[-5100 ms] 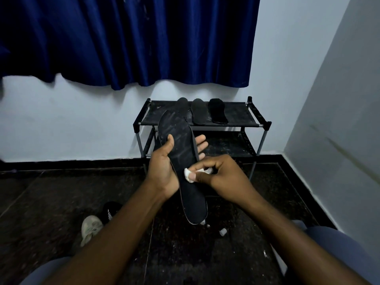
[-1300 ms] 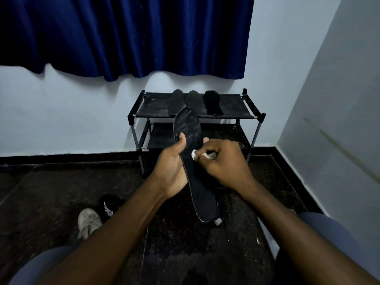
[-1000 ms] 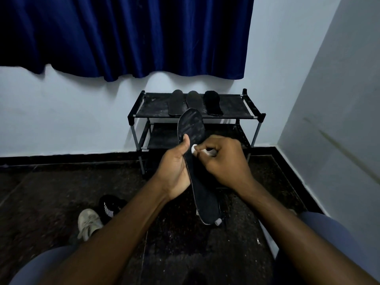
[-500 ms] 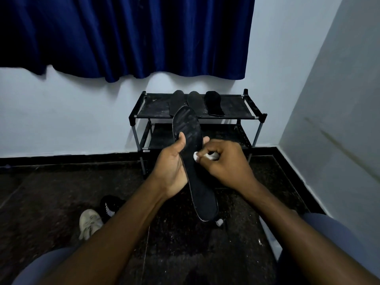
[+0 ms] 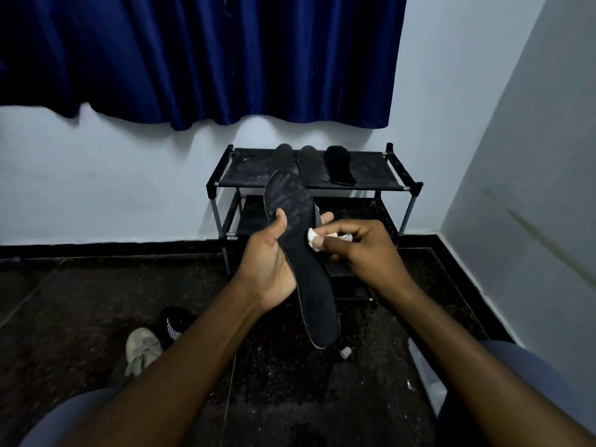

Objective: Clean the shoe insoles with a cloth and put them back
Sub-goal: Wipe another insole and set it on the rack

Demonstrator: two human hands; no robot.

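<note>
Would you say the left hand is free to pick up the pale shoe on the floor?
Probably not: the left hand grips the insole, though nothing lies between it and the pale shoe.

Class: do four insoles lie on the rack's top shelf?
No, only three insoles lie on the top shelf; the left hand holds a fourth insole.

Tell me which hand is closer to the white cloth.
Right. The right hand pinches the cloth; the left hand grips the insole just beside it.
</note>
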